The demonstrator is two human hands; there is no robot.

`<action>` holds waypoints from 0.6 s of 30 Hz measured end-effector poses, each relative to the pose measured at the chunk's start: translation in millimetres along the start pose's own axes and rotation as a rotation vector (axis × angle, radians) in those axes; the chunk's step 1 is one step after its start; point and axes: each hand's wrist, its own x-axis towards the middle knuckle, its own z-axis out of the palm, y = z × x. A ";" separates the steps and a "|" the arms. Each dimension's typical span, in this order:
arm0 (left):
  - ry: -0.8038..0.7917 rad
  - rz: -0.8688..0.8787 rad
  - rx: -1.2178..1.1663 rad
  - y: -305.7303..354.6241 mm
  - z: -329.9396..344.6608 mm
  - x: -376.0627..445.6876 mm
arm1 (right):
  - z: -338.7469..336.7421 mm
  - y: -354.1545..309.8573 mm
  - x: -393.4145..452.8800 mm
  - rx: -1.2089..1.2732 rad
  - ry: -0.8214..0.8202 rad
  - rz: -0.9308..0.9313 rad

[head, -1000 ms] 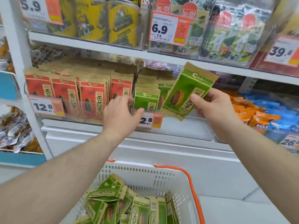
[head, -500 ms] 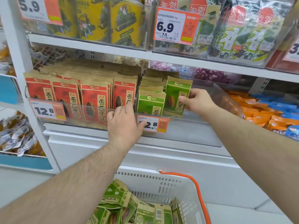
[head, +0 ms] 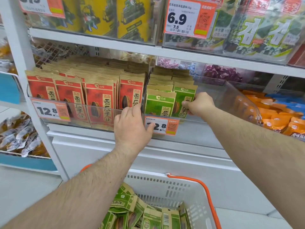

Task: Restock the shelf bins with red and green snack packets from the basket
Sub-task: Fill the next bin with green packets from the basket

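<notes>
The white shelf unit (head: 173,52) fills the view, and everything else sits against it. On its middle shelf stand two clear plastic bins side by side. The left bin (head: 79,113) is packed full with upright red sunflower-seed packets (head: 99,98), row behind row. The right bin (head: 231,93) holds green sunflower-seed packets (head: 159,103) only in its left part, next to the wall it shares with the red bin. Right of that bin lie orange snack packets (head: 277,119); above, on the next shelf, stand seaweed packs (head: 257,30) and yellow packs (head: 105,15). Below the shelf, nearest the camera, a white shopping basket (head: 166,184) with an orange handle (head: 209,199) holds a loose heap of more green packets (head: 132,210).

The left hand (head: 132,128) grips the front lip where the two bins meet, fingers hooked over the edge, thumb lying across the orange 12.8 price tag (head: 162,126) and covering its first digits. The right hand (head: 200,104) reaches inside the right bin and pinches the right edge of a green packet (head: 183,100) standing upright just right of the front green row, touching it.
</notes>
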 end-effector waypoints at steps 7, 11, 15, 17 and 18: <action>-0.017 -0.013 -0.005 1.0 0.5 0.5 | 3.2 -4.6 -0.4 -0.014 -0.002 0.024; -0.020 -0.014 -0.014 0.5 0.3 0.5 | 4.3 -6.2 -1.2 0.015 -0.025 0.034; -0.030 -0.011 -0.010 -0.6 0.8 0.7 | 2.7 -6.4 -2.1 0.045 -0.016 0.053; -0.032 -0.011 -0.013 -0.7 1.0 0.9 | 1.6 -6.7 -2.6 0.054 -0.016 0.053; -0.033 -0.012 -0.015 -0.9 1.1 1.1 | 1.7 -6.9 -2.7 0.054 -0.022 0.055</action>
